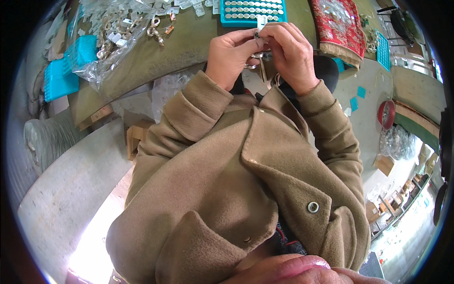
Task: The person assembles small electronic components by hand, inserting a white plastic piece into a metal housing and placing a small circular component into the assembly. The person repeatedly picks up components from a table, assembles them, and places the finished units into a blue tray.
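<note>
My left hand [231,53] and my right hand [289,52] meet at the table's edge, below a blue tray [230,22] with rows of round silvery pieces. Between the fingertips stands a small white tag [261,22], pinched by my right hand at its lower end. Shiny metal links [256,56] show under the left fingers, curled around them. Whether the tag and links are joined is hidden by my fingers.
To the left, a clear plastic bag [101,66] holds gold-toned links and white tags, beside blue trays [61,78]. Loose linked pieces [155,31] lie on the green table [189,42]. A red patterned cloth [350,33] with clear pieces on it is at right.
</note>
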